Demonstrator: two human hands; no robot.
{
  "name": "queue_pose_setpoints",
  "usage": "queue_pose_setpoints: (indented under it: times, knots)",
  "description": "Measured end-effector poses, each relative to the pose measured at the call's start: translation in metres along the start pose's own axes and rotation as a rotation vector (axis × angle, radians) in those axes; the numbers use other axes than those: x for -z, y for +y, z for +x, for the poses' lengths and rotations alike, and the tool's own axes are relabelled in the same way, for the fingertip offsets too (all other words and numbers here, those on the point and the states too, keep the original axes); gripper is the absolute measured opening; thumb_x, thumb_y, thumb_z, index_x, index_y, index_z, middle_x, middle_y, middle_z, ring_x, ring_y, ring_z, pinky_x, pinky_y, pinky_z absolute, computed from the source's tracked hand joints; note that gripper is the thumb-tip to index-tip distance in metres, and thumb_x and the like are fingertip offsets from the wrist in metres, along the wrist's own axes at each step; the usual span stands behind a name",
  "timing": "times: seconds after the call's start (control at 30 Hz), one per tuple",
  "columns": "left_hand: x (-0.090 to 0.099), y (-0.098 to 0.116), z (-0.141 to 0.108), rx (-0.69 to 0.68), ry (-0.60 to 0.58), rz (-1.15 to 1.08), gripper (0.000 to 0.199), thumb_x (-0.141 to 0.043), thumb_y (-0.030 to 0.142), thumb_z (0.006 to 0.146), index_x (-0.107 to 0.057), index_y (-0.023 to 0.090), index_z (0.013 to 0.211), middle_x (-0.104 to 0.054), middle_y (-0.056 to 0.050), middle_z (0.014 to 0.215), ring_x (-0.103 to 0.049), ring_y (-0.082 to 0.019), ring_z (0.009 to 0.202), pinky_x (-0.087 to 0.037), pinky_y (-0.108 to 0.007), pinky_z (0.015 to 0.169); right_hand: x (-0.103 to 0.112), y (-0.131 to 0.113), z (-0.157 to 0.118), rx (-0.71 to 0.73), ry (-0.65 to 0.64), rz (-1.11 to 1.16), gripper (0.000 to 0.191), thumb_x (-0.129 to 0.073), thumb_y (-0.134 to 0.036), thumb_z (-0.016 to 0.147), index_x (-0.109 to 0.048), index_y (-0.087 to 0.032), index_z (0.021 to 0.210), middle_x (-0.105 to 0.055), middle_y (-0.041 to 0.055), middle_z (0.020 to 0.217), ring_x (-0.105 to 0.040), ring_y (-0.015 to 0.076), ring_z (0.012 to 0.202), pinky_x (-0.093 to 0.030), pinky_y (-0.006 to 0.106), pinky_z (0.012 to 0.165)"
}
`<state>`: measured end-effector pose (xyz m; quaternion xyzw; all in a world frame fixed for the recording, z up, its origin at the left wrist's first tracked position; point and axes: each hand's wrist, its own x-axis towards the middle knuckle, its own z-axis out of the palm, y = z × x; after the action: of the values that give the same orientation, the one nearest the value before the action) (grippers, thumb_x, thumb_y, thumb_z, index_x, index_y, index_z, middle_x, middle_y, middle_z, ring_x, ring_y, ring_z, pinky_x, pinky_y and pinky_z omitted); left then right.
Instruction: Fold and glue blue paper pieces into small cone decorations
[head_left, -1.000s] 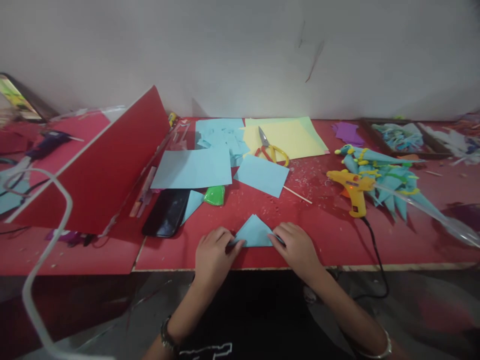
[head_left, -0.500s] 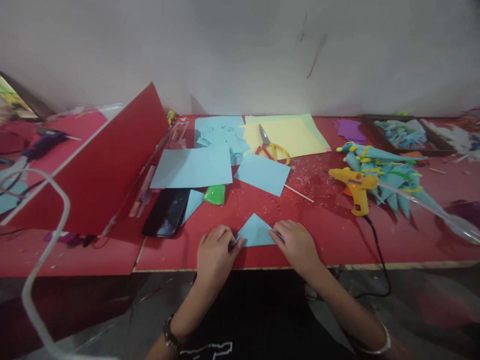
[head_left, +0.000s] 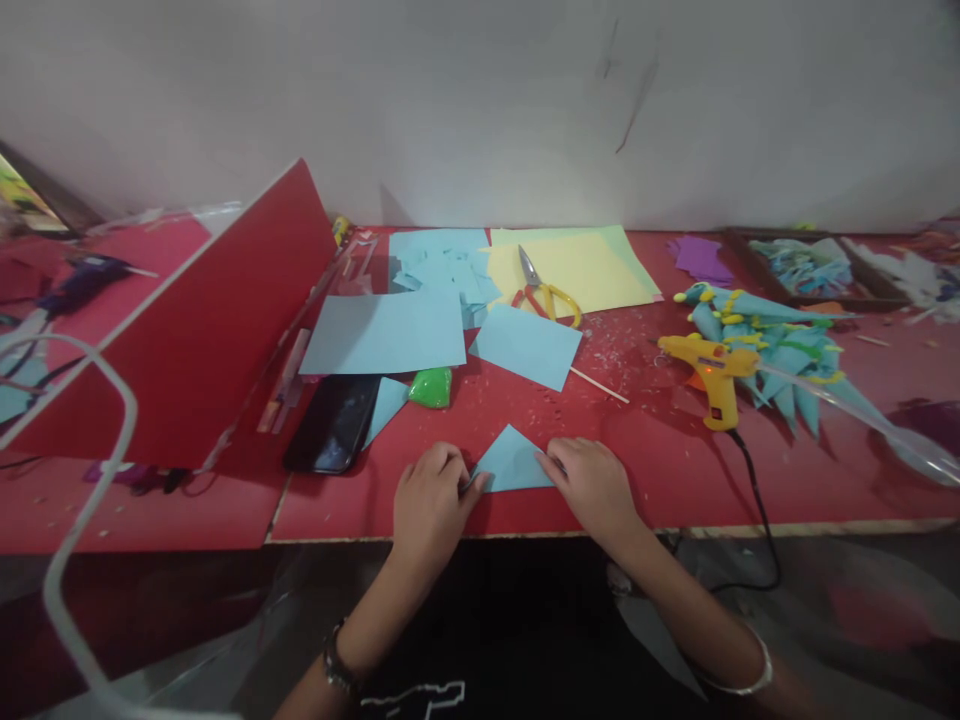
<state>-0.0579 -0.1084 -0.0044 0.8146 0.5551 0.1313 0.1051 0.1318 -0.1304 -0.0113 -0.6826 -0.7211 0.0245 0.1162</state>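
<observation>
A light blue paper triangle (head_left: 513, 462) lies on the red table near its front edge, its peak pointing away from me. My left hand (head_left: 433, 500) pinches its left corner between thumb and fingers. At the right corner, my right hand (head_left: 594, 492) has its fingers closed on the paper. Both corners are partly hidden under my fingers. Beyond the triangle lie a light blue sheet (head_left: 527, 345) with a thin stick (head_left: 600, 385) by it, and a larger blue sheet (head_left: 386, 333).
A black phone (head_left: 334, 425) and green packet (head_left: 430, 387) lie left. Scissors (head_left: 541, 285) rest on yellow paper (head_left: 600, 265). To the right are a yellow glue gun (head_left: 712, 375) and blue paper cones (head_left: 780, 350). A red board (head_left: 217, 330) slants at the left.
</observation>
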Motion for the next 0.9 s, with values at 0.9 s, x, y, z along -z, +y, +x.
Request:
queue_pose_setpoints:
  times: [0.9]
  knots:
    - [0.018, -0.038, 0.01, -0.302, -0.228, -0.135, 0.034, -0.05, 0.023, 0.08, -0.049, 0.032, 0.113, -0.044, -0.003, 0.114, -0.042, -0.019, 0.102, -0.037, -0.034, 0.089, -0.003, -0.001, -0.001, 0.01, 0.072, -0.023, 0.036, -0.036, -0.033, 0.088, -0.05, -0.018, 0.059, -0.058, 0.0018, 0.058, -0.049, 0.0136, 0.056, -0.023, 0.027, 0.057]
